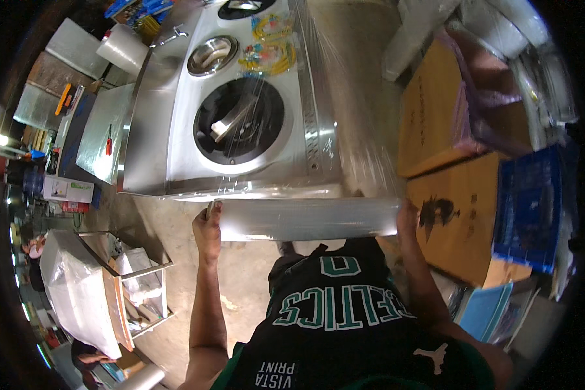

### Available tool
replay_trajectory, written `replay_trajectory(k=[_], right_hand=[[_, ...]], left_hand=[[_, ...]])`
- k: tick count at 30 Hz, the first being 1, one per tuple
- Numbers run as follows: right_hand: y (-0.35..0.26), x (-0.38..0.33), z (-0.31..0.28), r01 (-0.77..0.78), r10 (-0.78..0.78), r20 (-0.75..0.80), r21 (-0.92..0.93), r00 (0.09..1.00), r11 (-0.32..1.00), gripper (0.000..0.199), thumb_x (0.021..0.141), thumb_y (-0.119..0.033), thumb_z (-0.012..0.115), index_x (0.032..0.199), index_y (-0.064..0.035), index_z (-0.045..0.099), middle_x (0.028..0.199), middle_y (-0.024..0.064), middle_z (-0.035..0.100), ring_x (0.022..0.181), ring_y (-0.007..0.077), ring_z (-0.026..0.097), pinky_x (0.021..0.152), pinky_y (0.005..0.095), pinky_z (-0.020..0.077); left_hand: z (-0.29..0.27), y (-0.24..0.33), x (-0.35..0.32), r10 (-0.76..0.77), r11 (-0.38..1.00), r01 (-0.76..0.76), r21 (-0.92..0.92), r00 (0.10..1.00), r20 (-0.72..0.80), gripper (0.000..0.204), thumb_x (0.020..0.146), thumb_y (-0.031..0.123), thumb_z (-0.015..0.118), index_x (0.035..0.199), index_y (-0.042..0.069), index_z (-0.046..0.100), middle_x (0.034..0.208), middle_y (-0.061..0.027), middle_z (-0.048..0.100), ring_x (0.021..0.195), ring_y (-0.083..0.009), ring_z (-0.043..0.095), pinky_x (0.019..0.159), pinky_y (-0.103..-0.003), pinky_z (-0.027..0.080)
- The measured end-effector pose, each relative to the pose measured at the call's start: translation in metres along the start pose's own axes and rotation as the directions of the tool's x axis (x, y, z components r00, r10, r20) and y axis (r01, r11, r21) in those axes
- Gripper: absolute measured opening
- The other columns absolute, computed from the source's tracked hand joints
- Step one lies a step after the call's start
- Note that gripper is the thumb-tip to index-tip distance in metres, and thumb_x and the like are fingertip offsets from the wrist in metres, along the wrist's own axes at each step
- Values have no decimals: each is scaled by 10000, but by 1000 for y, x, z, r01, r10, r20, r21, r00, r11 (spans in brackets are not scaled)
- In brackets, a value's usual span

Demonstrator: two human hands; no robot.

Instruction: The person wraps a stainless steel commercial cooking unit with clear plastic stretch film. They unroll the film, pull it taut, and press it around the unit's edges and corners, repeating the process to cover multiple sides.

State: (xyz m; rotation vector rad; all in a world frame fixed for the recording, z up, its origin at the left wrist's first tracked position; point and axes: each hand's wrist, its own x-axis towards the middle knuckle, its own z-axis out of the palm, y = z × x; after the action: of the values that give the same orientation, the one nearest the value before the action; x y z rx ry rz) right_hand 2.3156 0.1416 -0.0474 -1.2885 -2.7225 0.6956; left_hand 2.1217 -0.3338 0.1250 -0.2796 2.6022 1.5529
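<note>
Left hand (207,224): closed around the left end of the film roll (305,219), thumb up at the roll's top edge, forearm rising from the lower edge.
Right hand (407,218): gripping the right end of the same roll; fingers mostly hidden behind the film.
Film roll: a wide roll of clear stretch film held level between both hands, in front of the chest, just below the near edge of the steel unit (240,117).
Film sheet (357,130): a shiny clear sheet runs up from the roll over the unit's right side and near edge, touching the metal.
Steel unit: a stainless appliance top with one large round opening (244,127), a small bowl (211,55) behind it, and a bag of yellow parts (270,52) lying on the top.
Boxes (455,214): brown cartons stand right of the unit, beside the right hand; a blue crate (530,208) rests on the nearer one.
Floor (169,227): bare concrete under the roll.
Left side: a steel frame (136,273) with a plastic-wrapped bundle (78,299), well apart from the hands.
</note>
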Motion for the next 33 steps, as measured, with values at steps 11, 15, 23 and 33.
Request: replay_trajectory(k=[11, 15, 23, 33], right_hand=[[-53, -92, 136, -59, 97, 50, -502, 994, 863, 367, 994, -273, 530, 1161, 23, 668, 998, 216, 739, 889, 379, 737, 752, 474, 597], [-60, -105, 211, -600, 601, 110, -49, 791, 799, 639, 1041, -518, 387, 1160, 28, 695, 1202, 284, 675, 1129, 431, 654, 959, 523, 526], [-62, -33, 322, -680, 675, 243, -75, 697, 729, 615, 1051, -486, 321, 1182, -25, 707, 1254, 212, 685, 1183, 430, 635, 1025, 507, 499], [-58, -6, 394, -489, 541, 277, -239, 794, 839, 479, 944, -417, 569, 1257, -65, 659, 1229, 175, 694, 1170, 375, 653, 998, 451, 534]], left_hand=[[-68, -153, 76, 87, 995, -77, -65, 983, 163, 574, 971, 501, 666, 939, -71, 677, 779, -89, 660, 751, -150, 561, 709, -323, 480], [-45, -242, 104, 20, 949, -74, 307, 984, 176, 660, 986, 565, 577, 849, -74, 672, 695, -215, 644, 673, -309, 611, 660, -438, 481], [16, -337, 132, -102, 957, 61, 283, 986, 134, 615, 977, 550, 621, 895, -58, 676, 713, -98, 618, 677, -177, 515, 634, -388, 440], [53, -407, 203, -90, 904, 0, 427, 977, 191, 509, 981, 391, 576, 1025, -107, 674, 891, -277, 698, 779, -413, 632, 763, -480, 486]])
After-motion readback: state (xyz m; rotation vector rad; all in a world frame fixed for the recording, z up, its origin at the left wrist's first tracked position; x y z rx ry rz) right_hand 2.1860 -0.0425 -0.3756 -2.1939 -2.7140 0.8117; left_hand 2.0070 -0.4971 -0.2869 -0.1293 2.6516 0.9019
